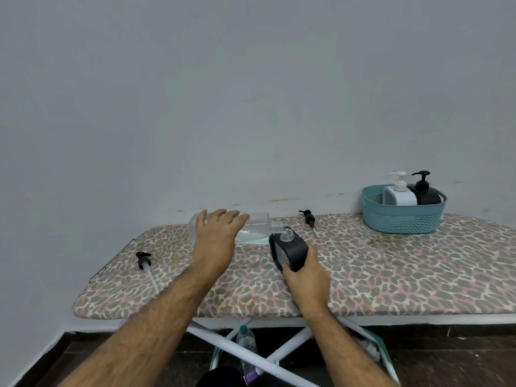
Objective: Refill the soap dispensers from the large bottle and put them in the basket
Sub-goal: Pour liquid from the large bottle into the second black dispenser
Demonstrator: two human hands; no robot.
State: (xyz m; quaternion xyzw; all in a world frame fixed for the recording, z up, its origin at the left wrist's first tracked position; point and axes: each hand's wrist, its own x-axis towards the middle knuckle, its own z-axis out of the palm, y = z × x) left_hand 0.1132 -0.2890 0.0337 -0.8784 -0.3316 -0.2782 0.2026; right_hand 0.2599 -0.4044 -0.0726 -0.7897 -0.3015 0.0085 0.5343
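The large clear plastic bottle (252, 229) lies tipped almost flat, its long axis running left to right, with its threaded neck pointing right and meeting the open mouth of the black, flat-sided plastic soap dispenser (290, 251). That meeting of neck and mouth is what the pour turns on — the liquid pools low along the bottle's underside, so it seems more tilt will be needed to keep it running.

The left hand (216, 241) lies over the bottle's body, fingers (231, 216) spread and fairly straight; whether the thumb curls beneath cannot be told from this angle. The right hand (307, 275) grips the black dispenser from below and behind, fingers wrapped round its lower end, holding it tilted toward the bottle just above the leopard-print fabric worktop (391, 275).

Two black pump heads with pale dip tubes lie loose — one near the left edge (143, 261), one behind the dispenser (308, 217), the latter nearer the right hand. At the far right a teal woven-pattern plastic basket (402, 219) already holds a white pump dispenser (399, 194) and a black pump dispenser (424, 192), side by side and upright.
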